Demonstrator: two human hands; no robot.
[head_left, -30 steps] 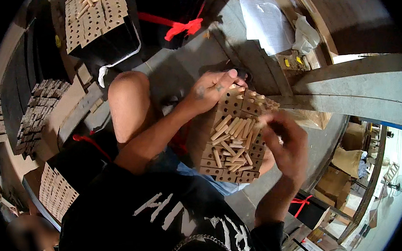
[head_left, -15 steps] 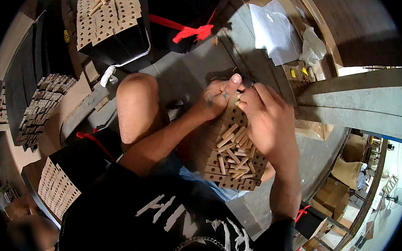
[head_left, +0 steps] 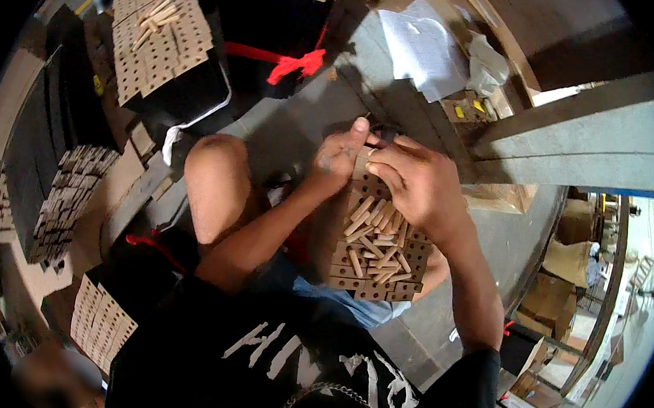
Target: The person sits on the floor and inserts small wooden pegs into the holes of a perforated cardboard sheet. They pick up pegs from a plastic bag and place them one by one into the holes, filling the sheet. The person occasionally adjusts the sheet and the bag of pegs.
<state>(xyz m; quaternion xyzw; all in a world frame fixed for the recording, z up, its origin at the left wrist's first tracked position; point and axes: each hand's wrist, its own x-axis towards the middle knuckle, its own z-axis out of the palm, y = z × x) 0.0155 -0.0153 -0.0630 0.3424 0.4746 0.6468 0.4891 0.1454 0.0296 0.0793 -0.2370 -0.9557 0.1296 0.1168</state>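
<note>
A block of brown boards (head_left: 345,270), set side by side with round holes in their edges, rests across my lap. Loose wooden dowels (head_left: 373,245) lie heaped over its middle and near part. My left hand (head_left: 336,158) is wrapped at the block's far left end, thumb sticking up and most fingers hidden. My right hand (head_left: 419,182) is over the far right end, thumb and forefinger pinched together close to the holes. Whatever is between those fingertips is too small to make out.
Black panels with drilled brown edges (head_left: 160,37) stand at the far left, some dowels on top. Beside them is another bundle with a red tie (head_left: 295,65). Paper sheets (head_left: 421,48) lie far right near a grey beam (head_left: 573,153). More panels (head_left: 73,201) are stacked left.
The view has shifted a little, so most things sit slightly further left. My right fingertips have moved a little on the far end of the block; the left hand stays in place there.
</note>
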